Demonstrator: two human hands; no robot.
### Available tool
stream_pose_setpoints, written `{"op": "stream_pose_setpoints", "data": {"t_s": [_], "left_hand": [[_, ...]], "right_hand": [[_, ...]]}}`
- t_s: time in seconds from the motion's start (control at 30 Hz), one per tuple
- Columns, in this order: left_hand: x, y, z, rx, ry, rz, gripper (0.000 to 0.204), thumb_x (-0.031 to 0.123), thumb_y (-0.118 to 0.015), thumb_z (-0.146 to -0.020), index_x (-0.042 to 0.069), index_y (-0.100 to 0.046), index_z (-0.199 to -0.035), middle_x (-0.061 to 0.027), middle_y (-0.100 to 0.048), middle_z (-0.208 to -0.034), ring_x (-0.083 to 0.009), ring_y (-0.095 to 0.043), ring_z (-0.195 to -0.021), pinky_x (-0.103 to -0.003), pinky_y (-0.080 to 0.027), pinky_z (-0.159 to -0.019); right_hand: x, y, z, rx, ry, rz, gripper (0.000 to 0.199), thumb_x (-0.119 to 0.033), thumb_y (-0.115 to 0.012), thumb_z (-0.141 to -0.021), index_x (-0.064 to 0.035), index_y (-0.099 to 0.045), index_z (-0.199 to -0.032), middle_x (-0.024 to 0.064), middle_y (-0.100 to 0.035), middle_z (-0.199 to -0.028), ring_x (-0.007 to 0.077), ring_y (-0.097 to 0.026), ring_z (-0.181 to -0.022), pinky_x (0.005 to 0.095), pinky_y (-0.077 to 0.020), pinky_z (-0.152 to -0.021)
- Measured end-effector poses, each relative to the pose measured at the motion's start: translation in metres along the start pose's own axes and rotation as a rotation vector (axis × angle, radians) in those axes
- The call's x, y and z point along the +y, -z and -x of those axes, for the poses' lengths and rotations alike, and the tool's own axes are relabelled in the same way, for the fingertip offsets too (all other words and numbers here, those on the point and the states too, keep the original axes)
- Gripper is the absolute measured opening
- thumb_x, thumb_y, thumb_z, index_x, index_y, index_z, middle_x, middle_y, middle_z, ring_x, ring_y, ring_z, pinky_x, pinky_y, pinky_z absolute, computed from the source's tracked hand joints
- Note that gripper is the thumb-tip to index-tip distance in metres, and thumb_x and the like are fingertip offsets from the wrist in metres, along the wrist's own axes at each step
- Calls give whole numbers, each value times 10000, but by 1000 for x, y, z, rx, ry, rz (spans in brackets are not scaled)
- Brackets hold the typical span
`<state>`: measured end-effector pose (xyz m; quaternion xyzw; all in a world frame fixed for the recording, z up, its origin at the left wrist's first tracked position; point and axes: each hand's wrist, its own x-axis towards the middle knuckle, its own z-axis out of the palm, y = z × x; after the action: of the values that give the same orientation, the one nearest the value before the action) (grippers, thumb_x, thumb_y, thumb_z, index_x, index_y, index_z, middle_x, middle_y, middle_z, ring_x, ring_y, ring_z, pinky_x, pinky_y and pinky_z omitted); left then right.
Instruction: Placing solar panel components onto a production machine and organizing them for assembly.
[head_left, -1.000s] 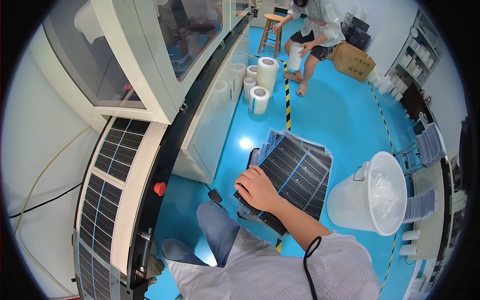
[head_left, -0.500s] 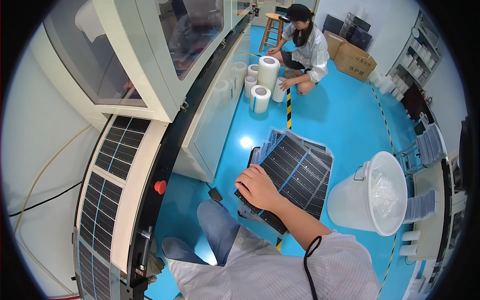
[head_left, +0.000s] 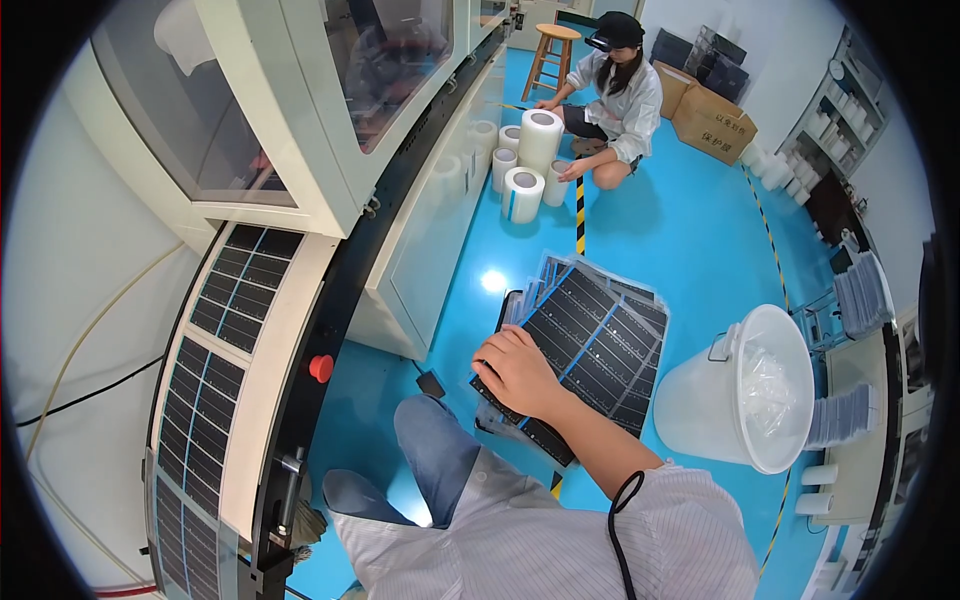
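My right hand (head_left: 515, 375) rests palm down on the left side of a loose stack of sheets (head_left: 590, 330). Its fingers lie bent over the edge, with a gap beside the thumb, and they do not visibly grip a sheet. The sheets are black, with pale grid lines, blue stripes and clear film margins. They lie fanned at uneven angles, and what supports them is mostly hidden. My left hand is outside the picture.
A white machine (head_left: 390, 270) with a red knob (head_left: 320, 368) and a curved sheet-covered bed (head_left: 205, 400) stands left. A white bucket (head_left: 700, 400) holding clear plastic is right. Ahead, a co-worker (head_left: 620, 110) squats by several film rolls (head_left: 540, 145). A cardboard box (head_left: 710, 120) sits behind.
The co-worker's head and upper body have shifted slightly right, hands still around the rolls. My right hand stays in place on the sheets.
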<state>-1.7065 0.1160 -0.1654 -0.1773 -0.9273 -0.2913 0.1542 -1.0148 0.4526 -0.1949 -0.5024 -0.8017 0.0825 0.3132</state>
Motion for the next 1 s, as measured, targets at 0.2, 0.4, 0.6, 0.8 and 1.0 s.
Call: {"op": "stream_pose_setpoints", "data": {"t_s": [0.2,0.4,0.6,0.8,1.0], "left_hand": [[-12,-2,-5,60,-52,-39,382,292,-529,-928,-64,-664,-971,-208,-684,-892,-336,-631,-766,-389,-505,-723],[-4,-1,-1,-23,44,65,384,302,-517,-935,-47,-660,-1000,-206,-676,-958,-321,-630,-816,-388,-503,-746],[6,7,3,-78,81,-39,394,304,-483,-948,-32,-634,-1088,-205,-659,-1038,-326,-628,-864,-405,-500,-767],[-5,2,-4,-77,117,-3,389,298,-488,-945,-31,-630,-1097,-204,-654,-1059,-321,-624,-881,-406,-495,-786],[-1,3,-2,-98,126,-10,387,295,-490,-940,-28,-621,-1111,-202,-645,-1085,-317,-617,-901,-412,-490,-789]], "right_hand": [[0,0,-1,0,3,-7,111,-150,-577,-879,-51,-620,-902,81,-584,-907,252,-548,-943,426,-348,-1018],[1,-1,0,3,5,-13,108,-148,-578,-877,-50,-620,-898,79,-583,-904,253,-547,-942,425,-345,-1016],[0,0,-1,0,3,-8,109,-147,-575,-879,-49,-621,-894,77,-585,-905,251,-546,-943,422,-346,-1013],[0,0,-1,0,3,-8,112,-149,-571,-882,-49,-622,-895,77,-586,-908,249,-547,-944,422,-347,-1013],[0,0,-1,-2,0,0,109,-148,-572,-882,-50,-618,-897,77,-586,-908,251,-550,-943,425,-348,-1014]]}}
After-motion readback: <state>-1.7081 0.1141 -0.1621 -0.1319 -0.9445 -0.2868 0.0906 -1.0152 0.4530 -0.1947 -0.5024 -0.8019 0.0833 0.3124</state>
